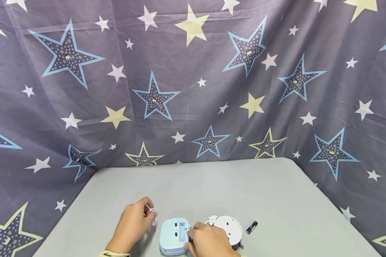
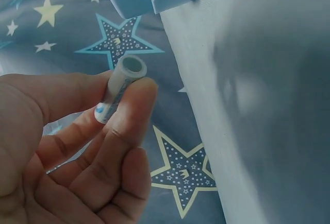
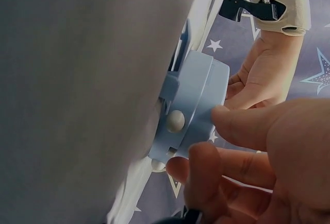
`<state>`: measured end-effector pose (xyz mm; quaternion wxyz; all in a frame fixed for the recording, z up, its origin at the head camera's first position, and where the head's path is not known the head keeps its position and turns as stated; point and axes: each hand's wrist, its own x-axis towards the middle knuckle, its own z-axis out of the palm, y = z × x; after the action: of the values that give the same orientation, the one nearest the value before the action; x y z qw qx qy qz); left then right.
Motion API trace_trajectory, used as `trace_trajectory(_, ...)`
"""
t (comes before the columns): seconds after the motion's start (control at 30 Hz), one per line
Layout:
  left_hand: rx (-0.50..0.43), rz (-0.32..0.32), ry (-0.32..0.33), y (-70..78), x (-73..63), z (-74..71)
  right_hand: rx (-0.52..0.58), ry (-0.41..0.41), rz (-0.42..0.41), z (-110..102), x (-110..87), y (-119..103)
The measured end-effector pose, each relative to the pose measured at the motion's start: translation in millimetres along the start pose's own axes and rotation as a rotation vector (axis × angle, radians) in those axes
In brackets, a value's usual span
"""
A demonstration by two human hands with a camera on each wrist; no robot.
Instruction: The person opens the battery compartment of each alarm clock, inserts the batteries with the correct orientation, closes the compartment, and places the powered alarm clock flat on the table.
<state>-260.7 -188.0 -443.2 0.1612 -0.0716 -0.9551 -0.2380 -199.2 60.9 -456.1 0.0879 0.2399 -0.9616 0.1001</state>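
Note:
My left hand (image 1: 133, 219) pinches a small white cylindrical battery (image 2: 119, 87) between thumb and fingertips, above the table left of a light-blue device. This rounded-square device (image 1: 170, 237) lies with its long battery slot facing up, and the slot looks bare. My right hand (image 1: 209, 241) grips the device's right edge; in the right wrist view the thumb (image 3: 242, 126) touches one face and curled fingers meet the lower corner. Two pale round knobs show on the device's side there. Part of its right side is hidden behind the right hand in the head view.
A white round device (image 1: 233, 228) with a small shaped piece on its rim lies just beyond the right hand, partly covered by it. A dark battery (image 1: 252, 227) lies farther right on the grey table (image 1: 193, 185). A star-patterned curtain (image 1: 180, 89) surrounds the table's back and sides.

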Motion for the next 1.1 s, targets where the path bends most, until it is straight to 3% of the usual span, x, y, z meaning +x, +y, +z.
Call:
trace_trajectory(0.4, -0.045, 0.05, 0.105, 3.1, -2.4, 3.9, -0.002, 0.004, -0.01, -0.8, 0.7, 0.4)
trace_trajectory(1.1, -0.14, 0.044, 0.045, 14.8, -4.0, 15.4, 0.005, -0.016, -0.002, -1.0, 1.5, 0.8)
